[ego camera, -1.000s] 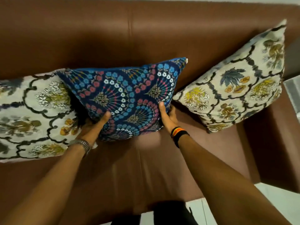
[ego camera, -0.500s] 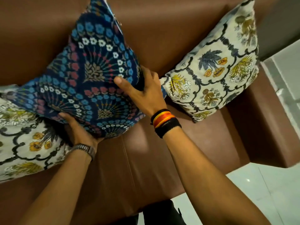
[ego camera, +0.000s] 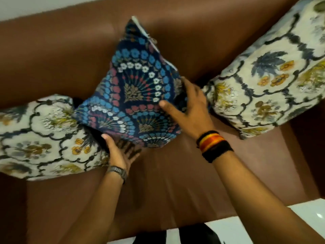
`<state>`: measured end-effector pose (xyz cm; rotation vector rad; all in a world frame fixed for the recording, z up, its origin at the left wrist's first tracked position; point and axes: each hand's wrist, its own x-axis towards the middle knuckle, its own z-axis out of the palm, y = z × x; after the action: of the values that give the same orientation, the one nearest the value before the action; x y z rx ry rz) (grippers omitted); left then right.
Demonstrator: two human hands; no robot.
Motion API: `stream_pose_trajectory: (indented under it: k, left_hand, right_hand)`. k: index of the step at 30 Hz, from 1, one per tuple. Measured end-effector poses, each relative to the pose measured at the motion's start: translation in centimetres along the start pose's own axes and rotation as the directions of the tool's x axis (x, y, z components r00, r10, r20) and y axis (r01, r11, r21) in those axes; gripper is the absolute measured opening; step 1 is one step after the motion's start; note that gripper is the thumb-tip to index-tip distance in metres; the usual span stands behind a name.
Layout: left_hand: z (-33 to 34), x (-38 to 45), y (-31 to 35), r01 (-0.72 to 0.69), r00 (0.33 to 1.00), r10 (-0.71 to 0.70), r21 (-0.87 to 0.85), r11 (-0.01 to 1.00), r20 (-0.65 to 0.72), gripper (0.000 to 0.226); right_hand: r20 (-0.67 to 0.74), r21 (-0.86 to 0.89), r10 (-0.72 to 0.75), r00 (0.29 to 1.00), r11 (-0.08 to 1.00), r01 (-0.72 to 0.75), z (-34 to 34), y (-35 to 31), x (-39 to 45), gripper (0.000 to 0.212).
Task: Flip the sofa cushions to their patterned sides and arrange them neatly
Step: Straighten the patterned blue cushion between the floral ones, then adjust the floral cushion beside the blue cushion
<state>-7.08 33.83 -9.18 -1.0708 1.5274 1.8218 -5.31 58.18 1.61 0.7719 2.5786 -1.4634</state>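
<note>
A dark blue cushion (ego camera: 133,95) with blue, red and white flower fans stands on one corner at the middle of the brown sofa (ego camera: 58,55), patterned side towards me. My left hand (ego camera: 119,152) cups its lower left edge from below. My right hand (ego camera: 188,110) grips its right corner, thumb on the front. A cream floral cushion (ego camera: 40,138) lies to the left, partly under the blue one. Another cream floral cushion (ego camera: 274,74) leans against the backrest on the right.
The sofa seat (ego camera: 175,182) stretches below the cushions, with the armrest (ego camera: 309,155) at the right. White floor tiles (ego camera: 246,224) show at the bottom. A pale wall (ego camera: 52,6) runs above the backrest.
The blue cushion was turned from lying flat to standing on a corner, then shifted slightly right. My right hand moved from its lower edge to its right corner.
</note>
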Motion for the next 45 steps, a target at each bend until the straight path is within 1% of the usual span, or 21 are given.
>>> stream_pose_trajectory:
  k: [3, 6, 7, 8, 9, 10, 11, 12, 14, 17, 19, 21, 22, 24, 27, 29, 31, 34, 36, 40, 45]
  left_hand:
    - [-7.5, -0.5, -0.4, 0.019, 0.986, -0.004, 0.088, 0.996, -0.165, 0.097]
    - [-16.3, -0.9, 0.1, 0.062, 0.93, -0.013, 0.12, 0.991, -0.367, 0.097]
    - [-19.0, -1.3, 0.8, 0.054, 0.892, 0.017, 0.144, 0.988, -0.452, 0.101]
    - [-21.4, -1.7, 1.8, 0.012, 0.844, 0.103, 0.211, 0.977, -0.527, 0.107]
    - [-23.6, -1.9, 3.1, -0.038, 0.794, 0.211, 0.3, 0.953, -0.57, 0.106]
    - [-25.4, -1.9, 4.8, -0.065, 0.766, 0.297, 0.39, 0.918, -0.571, 0.107]
    - [-26.9, -1.5, 6.5, -0.082, 0.77, 0.336, 0.437, 0.896, -0.543, 0.114]
    - [-28.5, -0.7, 8.4, -0.091, 0.803, 0.34, 0.462, 0.882, -0.49, 0.123]
    - [-31.0, 1.9, 12.1, -0.11, 0.876, 0.334, 0.53, 0.841, -0.349, 0.13]
    - [-32.9, 5.7, 16.4, -0.196, 0.919, 0.354, 0.582, 0.789, -0.17, 0.136]
    - [-33.3, 7.4, 17.9, -0.222, 0.923, 0.364, 0.594, 0.773, -0.128, 0.137]
    - [-33.9, 8.6, 17.9, -0.227, 0.92, 0.364, 0.559, 0.797, -0.144, 0.136]
    - [-34.5, 9.0, 17.7, -0.227, 0.921, 0.357, 0.533, 0.815, -0.155, 0.135]
    - [-35.7, 9.5, 16.4, -0.216, 0.934, 0.323, 0.481, 0.85, -0.151, 0.129]
    - [-36.1, 9.7, 13.8, -0.186, 0.976, 0.207, 0.226, 0.956, -0.073, 0.122]
    - [-35.0, 9.5, 13.0, -0.117, 0.992, 0.12, 0.077, 0.99, -0.036, 0.125]
    - [-33.7, 9.6, 12.8, -0.096, 0.995, 0.096, 0.022, 0.995, -0.009, 0.127]
    - [-33.1, 9.8, 13.1, -0.1, 0.994, 0.101, 0.038, 0.994, -0.028, 0.132]
    - [-33.2, 9.7, 12.8, -0.1, 0.995, 0.1, 0.058, 0.993, -0.007, 0.133]
    - [-32.9, 8.8, 11.8, -0.135, 0.991, 0.135, 0.022, 0.991, 0.002, 0.129]
    - [-32.7, 8.9, 11.9, -0.165, 0.986, 0.165, 0.0, 0.986, -0.028, 0.14]
  right_hand:
    - [-0.177, 0.036, 0.01, 0.984, 0.999, -0.004, 1.5, 0.9, -2.5, 0.088]
    - [-0.301, 0.069, -0.065, 0.951, 0.994, 0.089, 5.4, 0.1, -6.7, 0.063]
    - [-0.291, 0.078, -0.094, 0.952, 0.989, 0.122, 7.5, -0.4, -8.0, 0.055]
    - [-0.24, 0.1, -0.105, 0.965, 0.986, 0.133, 9.7, -1.1, -9.2, 0.05]
    - [-0.154, 0.127, -0.097, 0.983, 0.985, 0.118, 12.2, -2.1, -10.0, 0.047]
    - [-0.052, 0.145, -0.07, 0.996, 0.986, 0.077, 14.8, -3.1, -10.4, 0.049]
    - [0.051, 0.148, -0.03, 0.998, 0.989, 0.022, 17.1, -4.0, -10.4, 0.056]
    - [0.135, 0.142, 0.02, 0.991, 0.989, -0.039, 19.8, -5.1, -10.0, 0.064]
    - [0.249, 0.157, 0.133, 0.959, 0.972, -0.176, 24.5, -7.1, -8.4, 0.079]
    - [0.316, 0.247, 0.245, 0.917, 0.911, -0.329, 29.8, -10.2, -6.1, 0.107]
    - [0.354, 0.276, 0.298, 0.887, 0.872, -0.403, 32.6, -12.5, -5.3, 0.125]
    - [0.332, 0.303, 0.328, 0.884, 0.85, -0.43, 34.5, -14.4, -5.3, 0.12]
    - [0.288, 0.306, 0.327, 0.9, 0.859, -0.41, 35.3, -15.2, -5.6, 0.117]
    - [0.167, 0.258, 0.256, 0.952, 0.921, -0.293, 36.0, -17.2, -6.7, 0.109]
    - [0.063, 0.153, 0.062, 0.996, 0.986, -0.071, 36.4, -21.2, -6.7, 0.088]
    - [0.034, 0.038, -0.03, 0.999, 0.999, 0.028, 37.1, -23.9, -5.2, 0.083]
    - [0.051, -0.024, -0.032, 0.998, 0.999, 0.033, 37.2, -25.3, -3.8, 0.088]
    - [0.1, -0.021, -0.005, 0.995, 1.0, 0.007, 36.7, -24.4, -3.0, 0.093]
    - [0.093, -0.009, -0.02, 0.995, 1.0, 0.021, 36.2, -23.6, -3.2, 0.092]
    - [0.09, 0.01, -0.026, 0.996, 1.0, 0.025, 35.5, -23.1, -3.5, 0.092]
    - [0.13, 0.054, -0.032, 0.991, 0.998, 0.025, 34.8, -23.1, -2.7, 0.085]
